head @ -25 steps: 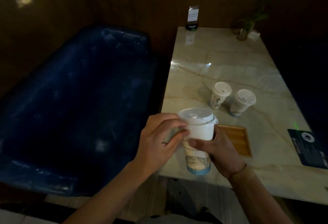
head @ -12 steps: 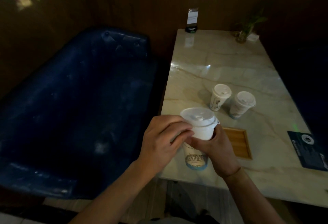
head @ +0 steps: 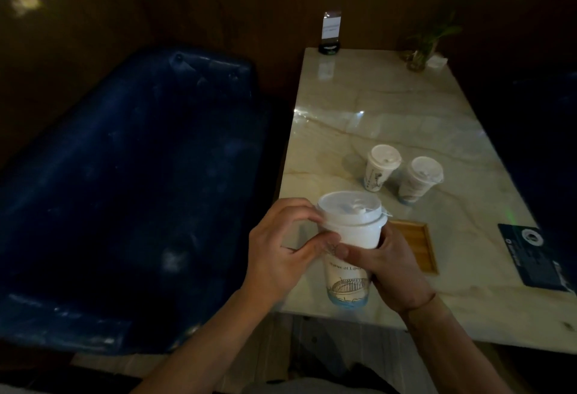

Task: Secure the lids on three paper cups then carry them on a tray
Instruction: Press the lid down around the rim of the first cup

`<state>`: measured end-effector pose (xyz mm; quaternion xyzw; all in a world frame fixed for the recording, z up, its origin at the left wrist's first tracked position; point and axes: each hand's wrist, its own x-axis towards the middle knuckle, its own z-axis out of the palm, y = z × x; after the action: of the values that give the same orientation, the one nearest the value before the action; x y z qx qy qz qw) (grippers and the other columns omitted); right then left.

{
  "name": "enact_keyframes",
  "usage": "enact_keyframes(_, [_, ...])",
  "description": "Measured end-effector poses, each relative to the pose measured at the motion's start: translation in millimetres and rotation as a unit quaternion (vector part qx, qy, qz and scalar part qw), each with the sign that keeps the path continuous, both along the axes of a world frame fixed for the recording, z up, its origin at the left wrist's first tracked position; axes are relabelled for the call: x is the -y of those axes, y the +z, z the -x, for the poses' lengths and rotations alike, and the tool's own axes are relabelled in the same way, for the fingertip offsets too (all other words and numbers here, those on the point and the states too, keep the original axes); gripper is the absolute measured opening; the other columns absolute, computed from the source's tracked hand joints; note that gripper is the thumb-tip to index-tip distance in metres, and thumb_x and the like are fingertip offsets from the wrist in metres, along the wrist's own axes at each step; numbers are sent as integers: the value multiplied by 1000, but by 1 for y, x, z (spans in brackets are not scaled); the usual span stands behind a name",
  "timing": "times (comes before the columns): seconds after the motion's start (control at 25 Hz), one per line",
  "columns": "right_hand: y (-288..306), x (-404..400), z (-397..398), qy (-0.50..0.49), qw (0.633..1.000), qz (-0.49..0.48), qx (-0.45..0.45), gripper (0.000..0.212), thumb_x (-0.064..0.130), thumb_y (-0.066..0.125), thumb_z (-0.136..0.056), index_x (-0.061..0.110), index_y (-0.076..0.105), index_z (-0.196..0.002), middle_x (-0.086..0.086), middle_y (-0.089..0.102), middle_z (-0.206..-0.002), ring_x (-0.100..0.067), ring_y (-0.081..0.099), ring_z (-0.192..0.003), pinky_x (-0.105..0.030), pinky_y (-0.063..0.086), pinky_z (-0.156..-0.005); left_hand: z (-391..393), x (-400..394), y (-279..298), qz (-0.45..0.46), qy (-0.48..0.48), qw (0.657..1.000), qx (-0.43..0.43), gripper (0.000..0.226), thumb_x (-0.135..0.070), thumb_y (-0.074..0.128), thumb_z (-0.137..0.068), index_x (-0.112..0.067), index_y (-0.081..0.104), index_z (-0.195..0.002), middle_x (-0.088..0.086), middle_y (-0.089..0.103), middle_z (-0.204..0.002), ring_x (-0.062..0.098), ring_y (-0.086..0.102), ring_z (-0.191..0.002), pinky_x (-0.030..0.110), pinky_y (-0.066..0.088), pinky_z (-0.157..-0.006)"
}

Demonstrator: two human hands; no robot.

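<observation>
I hold a tall white paper cup (head: 347, 281) with a bridge drawing near the table's front left corner. A white plastic lid (head: 349, 208) sits on top of it. My right hand (head: 387, 265) wraps the cup's body from the right. The fingertips of my left hand (head: 281, 243) pinch the lid's rim on the left side. Two smaller lidded paper cups (head: 381, 171) (head: 421, 178) stand side by side further back on the table. A small wooden tray (head: 420, 245) lies on the table just behind my right hand, partly hidden by it.
The marble table (head: 390, 112) runs away from me. A dark card (head: 537, 257) lies at its right edge, a sign holder (head: 330, 31) and a small plant (head: 420, 53) stand at the far end. A blue padded seat (head: 131, 181) fills the left.
My left fingers have shifted along the lid's rim, and my right hand has regripped the cup slightly. The cup stays in about the same place.
</observation>
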<state>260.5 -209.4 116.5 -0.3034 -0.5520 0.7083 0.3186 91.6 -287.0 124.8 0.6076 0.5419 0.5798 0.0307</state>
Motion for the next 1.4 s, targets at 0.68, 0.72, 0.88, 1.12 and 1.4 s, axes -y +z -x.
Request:
enact_keyframes(0.68, [6, -49, -49, -87, 974, -147, 151, 76, 48, 88, -49, 39, 55, -118, 21, 71, -108, 0, 69, -98, -22, 59, -78, -44, -76, 41, 158, -139, 978, 3, 13, -24, 72, -86, -18, 74, -98, -10, 71, -100, 9, 68, -99, 23, 54, -88])
enact_keyframes(0.72, [7, -53, -53, -91, 970, -162, 159, 76, 51, 86, -49, 42, 53, -117, 24, 70, -106, 4, 67, -98, -20, 58, -78, -47, -80, 43, 154, -138, 978, -7, 13, -23, 72, -86, -17, 74, -97, -10, 71, -99, 9, 68, -98, 26, 55, -87])
enact_keyframes(0.88, [9, -68, -72, -100, 953, -201, 201, 81, 57, 85, -50, 35, 55, -123, 22, 68, -106, 7, 65, -98, -20, 58, -79, -59, -98, 52, 164, -156, 974, -26, 11, -21, 68, -88, -16, 73, -97, -6, 72, -101, 13, 68, -99, 32, 55, -88])
enact_keyframes(1.12, [10, -96, -93, -88, 959, -181, 201, 82, 63, 83, -46, 32, 59, -118, 15, 73, -103, 1, 70, -91, -29, 62, -77, -83, -119, 53, 185, -158, 970, 8, 14, -25, 63, -91, -14, 68, -95, -9, 69, -99, 16, 66, -98, 32, 53, -87])
enact_keyframes(1.4, [-1, -120, -108, -69, 964, -152, 208, 81, 59, 85, -45, 31, 60, -116, 10, 74, -103, -3, 71, -91, -35, 62, -79, -103, -137, 43, 219, -136, 966, -7, 10, -21, 66, -91, -13, 69, -97, -9, 69, -99, 10, 65, -100, 21, 50, -88])
